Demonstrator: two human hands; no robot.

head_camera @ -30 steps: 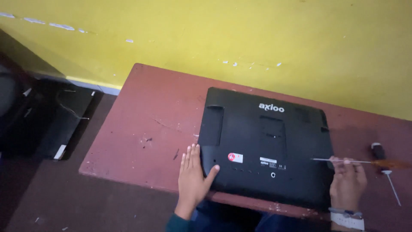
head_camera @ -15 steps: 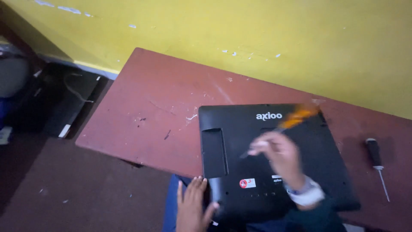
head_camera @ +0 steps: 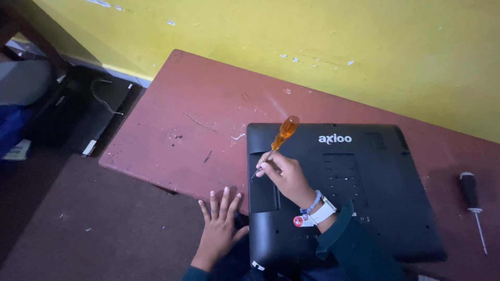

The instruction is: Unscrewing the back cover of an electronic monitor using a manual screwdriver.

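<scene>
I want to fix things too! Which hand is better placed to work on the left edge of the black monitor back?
Probably the right hand: it already holds the orange-handled screwdriver, tip down at the left edge of the monitor back. The left hand lies flat, empty, beside it on the table.

A single view, from a camera worn on the person's head, looks steeply down and forward at a reddish table from fairly close above. It faces the yellow wall that runs behind the table across the top of the frame. Left of the table it takes in a stretch of dark floor. The near edge of the table falls at the bottom, where the person's arms enter.
</scene>
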